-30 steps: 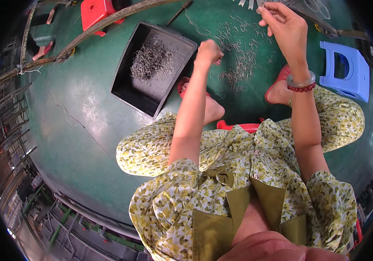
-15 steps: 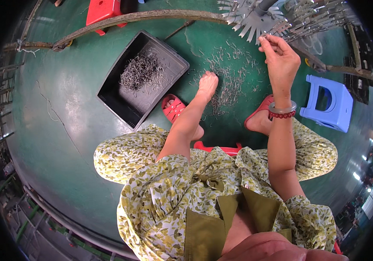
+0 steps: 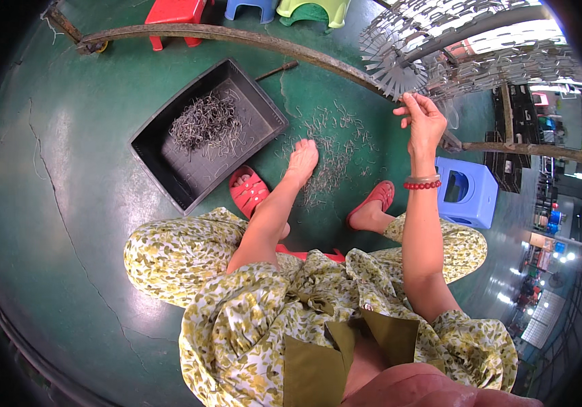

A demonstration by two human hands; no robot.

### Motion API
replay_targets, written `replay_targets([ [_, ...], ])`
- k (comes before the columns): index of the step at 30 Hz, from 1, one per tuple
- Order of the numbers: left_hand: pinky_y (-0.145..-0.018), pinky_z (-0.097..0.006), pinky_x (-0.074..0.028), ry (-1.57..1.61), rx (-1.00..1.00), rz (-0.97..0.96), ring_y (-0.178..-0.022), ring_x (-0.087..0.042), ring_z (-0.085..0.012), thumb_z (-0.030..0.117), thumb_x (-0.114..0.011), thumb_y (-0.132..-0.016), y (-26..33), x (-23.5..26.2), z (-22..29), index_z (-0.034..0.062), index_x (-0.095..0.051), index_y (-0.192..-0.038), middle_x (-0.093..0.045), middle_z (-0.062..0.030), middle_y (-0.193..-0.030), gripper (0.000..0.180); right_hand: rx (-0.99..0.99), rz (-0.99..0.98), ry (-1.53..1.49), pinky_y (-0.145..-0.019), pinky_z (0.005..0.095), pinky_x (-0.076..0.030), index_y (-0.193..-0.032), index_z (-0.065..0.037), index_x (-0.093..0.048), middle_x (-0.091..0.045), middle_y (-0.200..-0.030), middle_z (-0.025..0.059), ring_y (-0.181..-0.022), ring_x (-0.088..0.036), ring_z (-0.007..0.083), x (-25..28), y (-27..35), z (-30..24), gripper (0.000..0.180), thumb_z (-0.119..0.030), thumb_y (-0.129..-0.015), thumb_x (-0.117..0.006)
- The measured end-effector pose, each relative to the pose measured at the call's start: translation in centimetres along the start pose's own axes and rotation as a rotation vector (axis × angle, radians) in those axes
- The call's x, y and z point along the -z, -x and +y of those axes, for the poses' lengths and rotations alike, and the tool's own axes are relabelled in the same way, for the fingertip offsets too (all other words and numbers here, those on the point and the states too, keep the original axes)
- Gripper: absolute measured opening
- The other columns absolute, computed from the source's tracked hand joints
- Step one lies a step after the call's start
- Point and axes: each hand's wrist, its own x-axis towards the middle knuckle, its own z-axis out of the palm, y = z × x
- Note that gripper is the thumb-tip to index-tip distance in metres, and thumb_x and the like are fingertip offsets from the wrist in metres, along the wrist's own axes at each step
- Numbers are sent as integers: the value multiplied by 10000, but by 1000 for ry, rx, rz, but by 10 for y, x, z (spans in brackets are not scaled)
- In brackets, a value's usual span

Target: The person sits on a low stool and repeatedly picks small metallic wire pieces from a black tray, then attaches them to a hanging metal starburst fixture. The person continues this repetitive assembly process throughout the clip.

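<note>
My left hand (image 3: 303, 159) is low over the floor, fingers curled together, at the left edge of a loose scatter of small bent metal wires (image 3: 335, 156). Whatever it may hold is hidden. Raised in front of me, my right hand (image 3: 427, 122) has thumb and index finger pinched together. Anything between them is too small to make out. Just beyond those fingertips is a toothed metal disc (image 3: 394, 73) on a rack hung with rows of small metal pieces (image 3: 508, 68). More bent wires (image 3: 204, 125) lie heaped in a black plastic bin (image 3: 264, 119) at left.
A long curved bar (image 3: 237, 34) crosses beyond the bin. A blue stool (image 3: 484, 197) stands at right. Far off are a red stool (image 3: 176, 17), a blue stool (image 3: 251, 9) and a green stool (image 3: 315, 10). My feet in red sandals (image 3: 249, 193) flank the scattered wires.
The view has shifted, bringing more stools and more of the rack into sight. My right hand stays raised by the disc, and my left stays low at the scattered wires.
</note>
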Motion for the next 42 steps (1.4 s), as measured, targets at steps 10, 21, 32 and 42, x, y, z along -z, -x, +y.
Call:
replay_targets([
  [10,-504,-247,-437,1177,-157,144,-520,-549,-96,125,-553,-878,-62,170,133,-11,-628,-966,-578,-53,-676,179,-53,-163,6,-427,204,-424,-928,69,-596,-646,-787,125,-541,-582,121,18,6,-2,147,-36,-825,-612],
  [21,-528,-235,-438,1145,-169,-55,-552,-553,-82,85,-552,-870,-63,174,143,-7,-626,-976,-572,-26,-648,158,-71,-123,-54,-420,200,-420,-915,66,-594,-645,-769,115,-525,-575,115,24,16,-5,131,-29,-827,-611],
  [32,-546,-252,-464,1179,-323,-224,-591,-584,-91,43,-516,-875,-71,158,135,-22,-606,-934,-616,-47,-762,126,157,-164,613,-611,319,-505,-848,47,-639,-655,-723,163,-625,-656,216,26,31,-31,210,-151,-777,-638],
  [42,-595,-224,-497,1354,-173,-354,-645,-587,-97,96,-576,-864,-77,150,119,-19,-626,-1012,-628,-38,-781,194,-136,-361,598,-534,245,-506,-756,57,-658,-653,-627,94,-552,-643,133,35,-3,-42,158,-98,-730,-664],
])
